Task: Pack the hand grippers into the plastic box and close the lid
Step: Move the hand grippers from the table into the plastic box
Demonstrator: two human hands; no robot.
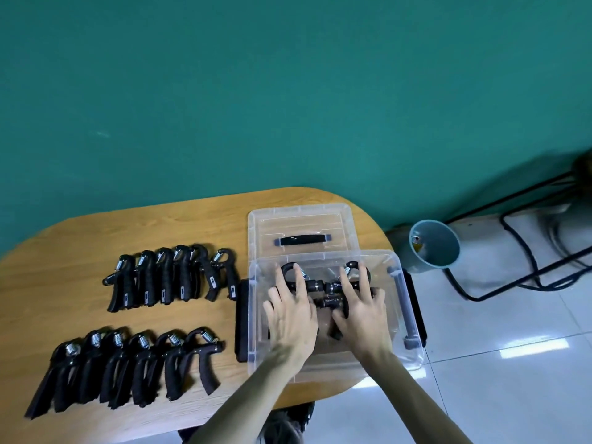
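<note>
A clear plastic box (400, 354) stands on the right part of the wooden table. Both my hands are inside it. My left hand (290, 310) lies with spread fingers over a black hand gripper (290, 270) on the left side of the box. My right hand (362, 304) lies likewise over another black hand gripper (333, 301) on the right side. Whether the fingers clasp them or only press on them is unclear. The clear lid (301, 221) with a dark handle lies flat just behind the box. Two rows of several black hand grippers (169, 277) (128, 363) lie on the table's left.
The oval wooden table (80, 241) stands against a green wall. A black flat object (242, 322) lies by the box's left side. On the tiled floor to the right stand a grey-blue bin (432, 248) and a black metal frame (528, 251).
</note>
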